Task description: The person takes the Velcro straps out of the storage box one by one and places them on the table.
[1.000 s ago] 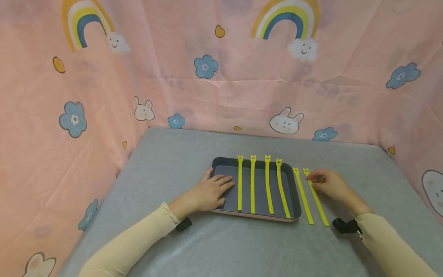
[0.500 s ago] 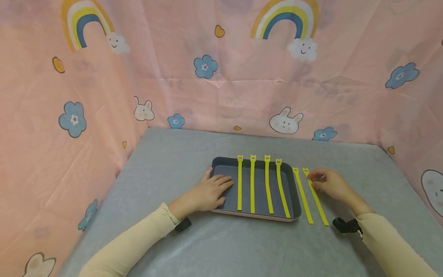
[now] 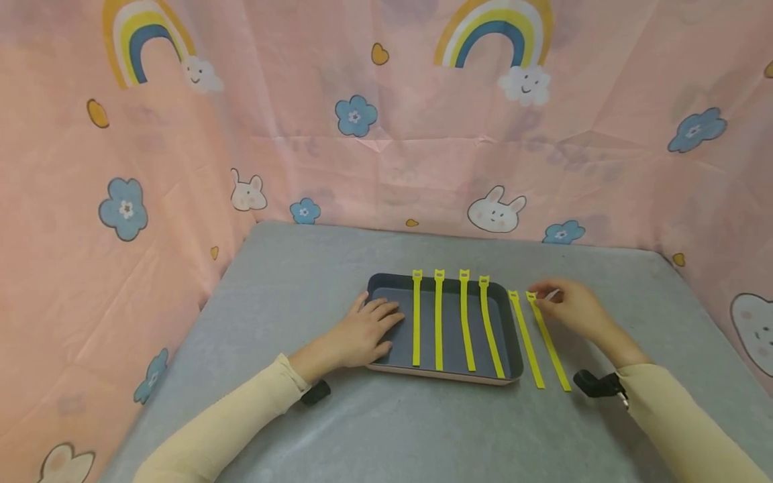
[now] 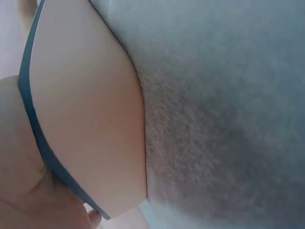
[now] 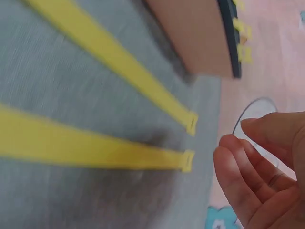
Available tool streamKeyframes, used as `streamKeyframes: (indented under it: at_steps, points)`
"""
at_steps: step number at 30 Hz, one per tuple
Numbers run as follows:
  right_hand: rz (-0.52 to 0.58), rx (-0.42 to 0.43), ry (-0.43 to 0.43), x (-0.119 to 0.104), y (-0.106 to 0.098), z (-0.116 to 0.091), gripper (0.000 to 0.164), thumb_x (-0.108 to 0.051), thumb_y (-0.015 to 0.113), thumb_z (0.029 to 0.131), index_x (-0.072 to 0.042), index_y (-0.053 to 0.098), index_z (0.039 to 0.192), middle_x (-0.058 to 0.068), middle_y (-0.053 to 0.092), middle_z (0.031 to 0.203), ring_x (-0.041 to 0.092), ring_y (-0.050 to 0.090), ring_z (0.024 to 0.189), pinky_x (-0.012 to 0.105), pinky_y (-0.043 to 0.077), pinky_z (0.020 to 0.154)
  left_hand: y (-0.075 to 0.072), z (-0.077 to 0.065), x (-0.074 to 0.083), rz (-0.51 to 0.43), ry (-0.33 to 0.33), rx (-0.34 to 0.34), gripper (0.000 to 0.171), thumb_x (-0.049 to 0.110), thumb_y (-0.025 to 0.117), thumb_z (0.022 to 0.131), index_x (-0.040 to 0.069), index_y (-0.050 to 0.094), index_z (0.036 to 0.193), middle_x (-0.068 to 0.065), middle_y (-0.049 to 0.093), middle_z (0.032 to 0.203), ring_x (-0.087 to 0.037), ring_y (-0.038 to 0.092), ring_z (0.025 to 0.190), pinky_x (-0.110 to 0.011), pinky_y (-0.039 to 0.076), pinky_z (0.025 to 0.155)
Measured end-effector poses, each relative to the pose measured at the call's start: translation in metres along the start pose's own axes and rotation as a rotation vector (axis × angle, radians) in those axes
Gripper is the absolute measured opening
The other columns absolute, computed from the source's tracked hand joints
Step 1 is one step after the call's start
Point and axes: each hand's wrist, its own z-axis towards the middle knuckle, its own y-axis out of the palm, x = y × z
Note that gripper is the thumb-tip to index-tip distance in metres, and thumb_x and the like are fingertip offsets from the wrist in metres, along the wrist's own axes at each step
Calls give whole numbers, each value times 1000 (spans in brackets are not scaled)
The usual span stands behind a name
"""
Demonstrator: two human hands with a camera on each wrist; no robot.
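In the head view my left hand (image 3: 362, 332) lies spread over the left side of a shallow dark-lined baking tray (image 3: 392, 293). The left wrist view shows that hand across the rim, above the tray's pinkish outer wall (image 4: 90, 105). Several yellow hook-and-loop cable ties, one of them here (image 3: 439, 322), lie lengthwise across the tray, slotted heads over the far rim. Two more ties lie on the table just right of it: an inner tie (image 5: 128, 67) and an outer tie (image 5: 105, 151). My right hand (image 3: 570, 307) hovers by the outer tie's head, thumb and fingers loosely bent around nothing.
A grey cloth (image 3: 302, 288) covers the table. Pink printed curtains (image 3: 290, 100) rise at its back and sides. A black device (image 3: 598, 384) sits at the right wrist, another black piece (image 3: 315, 392) under the left.
My right hand has shifted slightly up and away along the outer tie to beside its head. The left hand stays on the tray, and the ties keep their places.
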Motion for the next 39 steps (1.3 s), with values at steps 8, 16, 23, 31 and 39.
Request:
streamKeyframes:
  at_steps: [8,16,23,31,39]
  points:
    - [4,77,-84,-37,5,2,31,-14,61,91,-9,60,121,15,64,105,20,62,79,26,48,57,-3,-7,-12,-71,-42,96,61,41,53,94,14,37,146,-11,22,158,-33,20,147,-52,23,117]
    - [85,38,-95,-63,24,11,32,-15,61,91,-12,59,123,12,65,110,21,62,84,26,51,64,-1,-20,-26,-119,-140,107,77,54,45,94,17,13,153,-11,10,161,-36,16,147,-56,21,115]
    - [115,15,-108,-86,37,19,33,-17,63,89,-10,60,122,11,65,110,20,59,83,27,49,66,1,-28,-30,-139,-202,19,79,60,35,95,15,9,154,-8,13,161,-36,13,148,-56,18,117]
    - [208,-28,-142,-105,50,27,37,-18,66,88,-11,60,124,10,67,112,20,60,83,27,50,67,3,-29,-30,-168,-223,-6,79,61,32,95,18,3,154,-6,9,162,-35,10,149,-57,16,116]
    - [342,-77,-119,-119,62,41,38,-16,65,88,-10,59,125,14,65,114,24,65,84,34,56,72,11,-27,-33,-186,-231,-1,79,63,29,95,20,0,154,-5,8,162,-34,8,149,-57,15,117]
